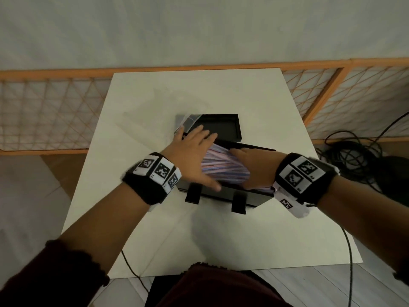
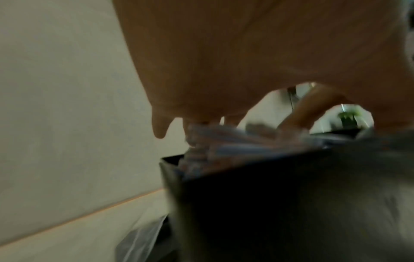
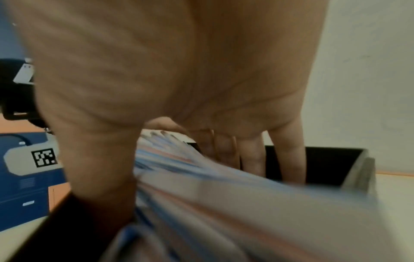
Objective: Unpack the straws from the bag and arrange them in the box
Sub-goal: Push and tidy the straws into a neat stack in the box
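Note:
A black box [image 1: 221, 196] stands in the middle of the white table [image 1: 143, 218]. A bundle of pink and blue striped straws [image 1: 223, 165] lies slanted in it. My left hand [image 1: 194, 156] lies flat on the bundle's left part with fingers spread and straight. My right hand [image 1: 254, 167] covers the bundle's right end. In the right wrist view the right hand [image 3: 179, 70] has its thumb on one side of the straws [image 3: 224, 195] and straight fingers [image 3: 289, 156] reaching down into the box [image 3: 325, 164]. The left wrist view shows the left hand [image 2: 224, 62] above the straws [image 2: 224, 141] and box [image 2: 246, 195].
The box's black lid [image 1: 223, 127] lies open side up just behind the box. A clear plastic bag [image 1: 188, 120] lies at the lid's left corner; the bag [image 2: 143, 235] also shows below the box. An orange lattice screen [image 1: 55, 111] stands behind the table. Black cables [image 1: 354, 156] lie on the floor at the right.

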A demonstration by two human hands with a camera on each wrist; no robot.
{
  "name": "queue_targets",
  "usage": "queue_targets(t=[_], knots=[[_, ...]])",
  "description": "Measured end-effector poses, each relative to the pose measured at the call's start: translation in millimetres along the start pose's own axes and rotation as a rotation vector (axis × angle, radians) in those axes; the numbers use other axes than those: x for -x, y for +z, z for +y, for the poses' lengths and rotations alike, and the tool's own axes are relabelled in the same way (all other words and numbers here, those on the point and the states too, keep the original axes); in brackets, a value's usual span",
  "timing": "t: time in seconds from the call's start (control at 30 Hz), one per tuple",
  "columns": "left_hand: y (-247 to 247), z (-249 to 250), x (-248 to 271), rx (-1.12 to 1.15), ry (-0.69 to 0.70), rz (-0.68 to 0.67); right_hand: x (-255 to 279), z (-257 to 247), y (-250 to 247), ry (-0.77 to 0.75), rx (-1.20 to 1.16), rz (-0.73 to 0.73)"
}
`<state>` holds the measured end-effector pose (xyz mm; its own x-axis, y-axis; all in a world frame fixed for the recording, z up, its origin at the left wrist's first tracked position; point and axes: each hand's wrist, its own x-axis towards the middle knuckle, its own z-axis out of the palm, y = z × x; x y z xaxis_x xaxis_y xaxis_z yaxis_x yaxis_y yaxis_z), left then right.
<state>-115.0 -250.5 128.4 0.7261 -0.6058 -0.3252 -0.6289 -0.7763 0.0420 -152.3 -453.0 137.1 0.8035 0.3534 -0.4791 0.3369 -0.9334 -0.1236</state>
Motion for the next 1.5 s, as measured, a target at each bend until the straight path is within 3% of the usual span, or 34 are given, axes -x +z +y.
queue_targets(t=[0.13,0.3,0.43,0.67,0.93,1.07,1.17,1.3,1.5], knots=[[10.2,-10.3,0.6,-0.075,-0.022,0.012,-9.2,-2.4,-0.9,0.020,0.074,-0.014],[7.8,-15.6,-6.1,-0.023,-0.116,0.098,-29.5,-4.9,-17.8,0.032,0.123,0.137],[-1.2,-25.6,-9.8,0.062,-0.188,0.055,-37.1,3.5,-34.1,0.048,0.070,0.144],[-2.6,-37.8,-5.7,0.141,-0.070,0.039,-45.3,16.8,-21.9,0.159,0.080,0.089],[-9.1,-53.0,-8.6,0.178,0.014,0.015,-43.0,20.2,-14.7,0.226,0.059,0.233],[-13.0,-61.8,-13.0,0.139,0.046,0.104,-32.5,14.7,-22.2,0.110,0.106,0.367],[-15.8,-60.4,-15.2,0.105,-0.004,0.098,-39.8,10.4,-22.7,0.032,0.058,0.317],[-15.3,-40.4,-20.5,0.075,0.039,0.084,-61.3,1.3,-17.7,0.107,-0.056,0.169],[-16.5,-47.9,-29.3,-0.037,-0.042,0.071,-69.0,0.6,-23.1,0.134,-0.170,0.244]])
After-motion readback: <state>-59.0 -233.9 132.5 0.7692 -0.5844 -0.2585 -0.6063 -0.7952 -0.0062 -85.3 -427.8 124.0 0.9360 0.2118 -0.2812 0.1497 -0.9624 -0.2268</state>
